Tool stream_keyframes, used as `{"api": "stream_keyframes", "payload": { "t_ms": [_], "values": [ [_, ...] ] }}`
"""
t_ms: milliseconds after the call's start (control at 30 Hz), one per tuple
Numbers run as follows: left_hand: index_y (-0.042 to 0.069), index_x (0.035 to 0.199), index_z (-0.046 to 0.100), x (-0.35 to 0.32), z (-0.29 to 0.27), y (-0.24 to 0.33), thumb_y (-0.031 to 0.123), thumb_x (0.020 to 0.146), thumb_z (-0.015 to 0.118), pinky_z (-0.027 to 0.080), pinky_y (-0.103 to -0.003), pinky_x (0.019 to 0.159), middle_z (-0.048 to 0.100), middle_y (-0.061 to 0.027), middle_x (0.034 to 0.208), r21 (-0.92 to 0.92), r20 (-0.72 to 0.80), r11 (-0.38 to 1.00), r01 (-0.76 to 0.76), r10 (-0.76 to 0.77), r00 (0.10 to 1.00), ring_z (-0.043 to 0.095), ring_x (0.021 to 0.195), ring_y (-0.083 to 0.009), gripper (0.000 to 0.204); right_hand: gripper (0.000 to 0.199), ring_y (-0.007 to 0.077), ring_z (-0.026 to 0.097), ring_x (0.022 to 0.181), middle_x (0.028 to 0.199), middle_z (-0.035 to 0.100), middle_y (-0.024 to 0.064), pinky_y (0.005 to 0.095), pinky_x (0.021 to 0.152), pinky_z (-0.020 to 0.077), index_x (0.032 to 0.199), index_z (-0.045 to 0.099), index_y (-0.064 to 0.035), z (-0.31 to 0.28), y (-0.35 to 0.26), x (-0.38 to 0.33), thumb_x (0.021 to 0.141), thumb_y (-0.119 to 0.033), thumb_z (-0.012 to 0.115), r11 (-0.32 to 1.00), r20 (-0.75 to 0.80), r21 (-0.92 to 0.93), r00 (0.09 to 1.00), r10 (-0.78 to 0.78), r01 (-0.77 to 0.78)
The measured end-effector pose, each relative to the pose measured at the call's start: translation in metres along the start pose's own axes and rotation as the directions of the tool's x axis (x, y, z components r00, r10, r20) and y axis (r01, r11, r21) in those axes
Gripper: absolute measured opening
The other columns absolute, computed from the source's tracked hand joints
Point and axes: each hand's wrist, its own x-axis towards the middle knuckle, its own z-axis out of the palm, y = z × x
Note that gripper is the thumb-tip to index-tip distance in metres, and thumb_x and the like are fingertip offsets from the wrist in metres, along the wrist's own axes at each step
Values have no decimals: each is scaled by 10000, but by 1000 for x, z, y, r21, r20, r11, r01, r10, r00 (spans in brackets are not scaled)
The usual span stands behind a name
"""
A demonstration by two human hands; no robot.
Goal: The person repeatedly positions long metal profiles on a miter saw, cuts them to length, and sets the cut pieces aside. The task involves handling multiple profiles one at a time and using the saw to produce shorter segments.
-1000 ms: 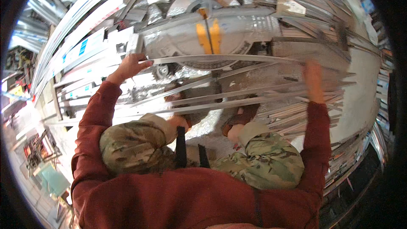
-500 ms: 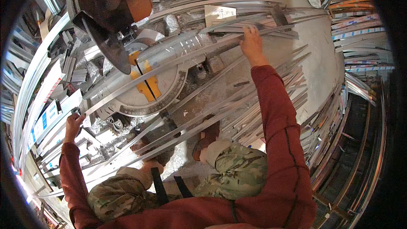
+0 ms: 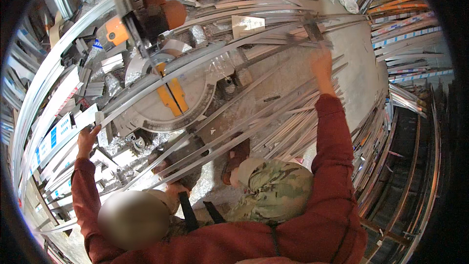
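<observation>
A long, thin metal strip [image 3: 132, 102] lies slantwise across the round table of a mitre saw [image 3: 205, 79], over its yellow insert plates [image 3: 171, 99]. At the strip's left end, my left hand [image 3: 87, 142] is closed, thumb and fingers pinching it near its tip. My right hand [image 3: 321, 66] is out to the far right, beside a dark block [image 3: 312, 28] and just nearer to me than the strip's far stretch. Motion smears its fingers, so its grip is unclear. The saw's orange and black head [image 3: 161, 7] stands over the back of the table, its blade edge near the strip.
Many loose strips [image 3: 288, 122] lie in a fan to the right, between the saw and my knees. Offcuts [image 3: 95, 88] and wrapped profiles [image 3: 56, 134] crowd the left side. More bundled profiles [image 3: 410, 32] are stacked at the far right, above a dark rack [image 3: 410, 166].
My right hand has left the strip's edge and moved right and nearer. The strip sits farther back on the saw table. The saw head shows more edge-on; the whole view has shifted slightly.
</observation>
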Motion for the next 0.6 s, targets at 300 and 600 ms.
{"api": "stream_keyframes", "payload": {
  "t_ms": [300,600],
  "values": [
    [-66,923,705,14,16,115,772,767,577,506,-466,810,691,-281,914,135,111,991,-4,-11,994,683,913,-402,862,521,362,579,954,1023,600,235,406,867,457,1196,568,26,-97,-379,82,950,-434,562,649,-218,361,737,-639,670],
    [-70,929,704,-6,13,104,780,788,539,522,-474,808,689,-287,895,150,84,988,23,-36,996,682,913,-419,877,591,286,653,928,1030,680,161,408,848,494,1207,644,-87,-145,-404,13,829,-539,679,691,424,247,565,-708,679]
  ]
}}
